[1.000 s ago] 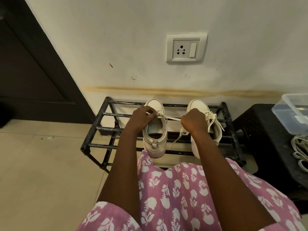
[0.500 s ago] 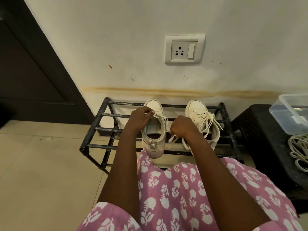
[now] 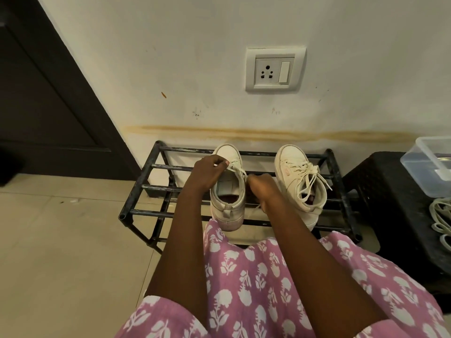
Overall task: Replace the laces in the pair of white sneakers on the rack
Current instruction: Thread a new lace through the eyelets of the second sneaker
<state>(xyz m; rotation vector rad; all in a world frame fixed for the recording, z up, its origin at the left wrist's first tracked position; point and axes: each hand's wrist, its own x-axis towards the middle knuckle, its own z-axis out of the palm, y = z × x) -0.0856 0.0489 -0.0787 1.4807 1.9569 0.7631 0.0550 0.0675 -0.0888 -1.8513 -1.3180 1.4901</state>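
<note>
Wall [image 3: 219, 32]: cream plaster, scuffed; small orange mark [image 3: 163, 94] left of centre.
Stain [image 3: 268, 134]: yellow-brown streak, horizontal, low on the wall.
Socket plate [image 3: 275, 69]: white, three-pin outlet, rocker switch at its right; above the streak.
Door [image 3: 36, 93]: dark brown, panelled, far left.
Floor [image 3: 61, 264]: beige tiles, thin grout lines.
Stool [image 3: 380, 191]: black plastic, textured top, at right.
Container [image 3: 432, 164]: clear plastic, on the stool, cut off by the right edge.
Light: soft, even.

- White sneakers: 2, namely left sneaker [image 3: 227, 213] and right sneaker [image 3: 290, 167].
- Hands: 2, namely left hand [image 3: 207, 174] and right hand [image 3: 262, 185].
- Black metal rack [image 3: 151, 212]: 1.
- Wall socket [image 3: 275, 69]: 1.
- Clear plastic box [image 3: 429, 157]: 1.
- Black stool [image 3: 380, 191]: 1.
- Dark door [image 3: 36, 93]: 1.
- Heap of loose laces [image 3: 440, 215]: 1.
</note>
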